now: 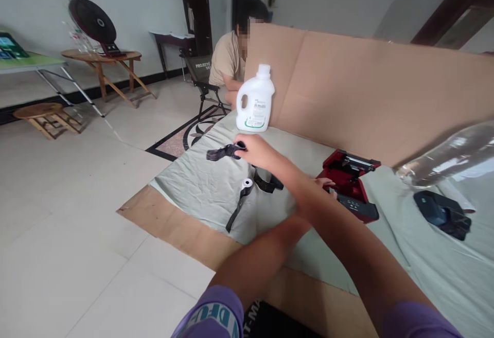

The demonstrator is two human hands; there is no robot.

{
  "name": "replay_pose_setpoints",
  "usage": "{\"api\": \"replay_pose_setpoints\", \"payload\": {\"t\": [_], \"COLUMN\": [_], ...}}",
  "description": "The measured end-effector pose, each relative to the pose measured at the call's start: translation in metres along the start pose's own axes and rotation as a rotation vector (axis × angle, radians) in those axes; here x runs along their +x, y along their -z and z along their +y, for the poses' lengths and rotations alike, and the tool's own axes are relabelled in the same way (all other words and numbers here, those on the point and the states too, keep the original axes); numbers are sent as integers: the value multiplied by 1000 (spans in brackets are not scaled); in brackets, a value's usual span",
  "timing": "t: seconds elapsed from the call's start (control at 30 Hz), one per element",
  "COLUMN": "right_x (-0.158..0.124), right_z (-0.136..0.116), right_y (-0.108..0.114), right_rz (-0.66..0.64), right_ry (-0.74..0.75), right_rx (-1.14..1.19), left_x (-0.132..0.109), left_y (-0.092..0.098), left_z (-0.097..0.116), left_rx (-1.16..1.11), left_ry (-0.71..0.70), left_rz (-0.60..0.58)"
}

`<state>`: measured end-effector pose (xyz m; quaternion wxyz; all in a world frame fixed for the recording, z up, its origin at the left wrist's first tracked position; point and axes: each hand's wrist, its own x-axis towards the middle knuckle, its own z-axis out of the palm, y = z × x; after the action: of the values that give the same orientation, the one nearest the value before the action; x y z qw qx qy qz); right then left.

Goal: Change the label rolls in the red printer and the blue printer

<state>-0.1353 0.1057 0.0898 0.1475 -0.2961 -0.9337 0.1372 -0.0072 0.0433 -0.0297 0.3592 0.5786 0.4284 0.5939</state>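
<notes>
My arms are crossed, the right forearm passing over the left. At the far left part of the cloth, my right hand [252,150] pinches a dark roll with a loose strip [219,153] trailing left. My left hand [326,182], partly hidden behind the right forearm, has its fingers on the near left side of a small red-and-black printer [357,205] with its lid raised. Between the hands lie a black roll with a white core [247,183], its tail unrolled towards me, and a dark curled strip [264,182], partly covered by my forearm.
A white detergent jug [254,102] stands before an upright cardboard panel [366,81]. Dark objects [442,214] and a clear plastic bottle-like piece [451,153] lie on the right of the green cloth [200,194]. A person [227,60] sits behind the panel.
</notes>
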Motion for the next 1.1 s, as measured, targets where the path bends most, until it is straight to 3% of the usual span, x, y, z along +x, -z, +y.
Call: {"api": "replay_pose_setpoints", "payload": {"t": [0.13, 0.27, 0.4, 0.57, 0.67, 0.77, 0.93, 1.0, 1.1], "right_x": [32, 36, 30, -11, -51, -80, -96, -103, -127], "right_z": [-8, -2, 4, 4, 7, 12, 8, 7, 17], "right_y": [-53, -72, -61, -25, -19, -34, -60, -53, -22], "right_rz": [-237, -303, -280, -68, -197, -280, -103, -16, 143], "right_ry": [64, 97, 82, 8, -28, -7, -12, -16, -88], "right_rx": [-357, -453, -379, -121, -34, -43, -116, -17, 252], "left_x": [-5, -6, -4, 0, 2, 2, -1, -1, 1], "left_y": [10, 14, 11, 4, -1, -3, -2, -3, -7], "left_z": [7, 10, 9, -1, -9, -10, -5, -6, -15], "left_rx": [13, 36, 36, 30, 41, 43, 79, 81, 73], "left_ry": [-86, -63, -65, -118, -166, -198, -185, -194, -196], "left_rz": [-25, -47, -37, -21, 1, 38, 47, 48, 54]}}
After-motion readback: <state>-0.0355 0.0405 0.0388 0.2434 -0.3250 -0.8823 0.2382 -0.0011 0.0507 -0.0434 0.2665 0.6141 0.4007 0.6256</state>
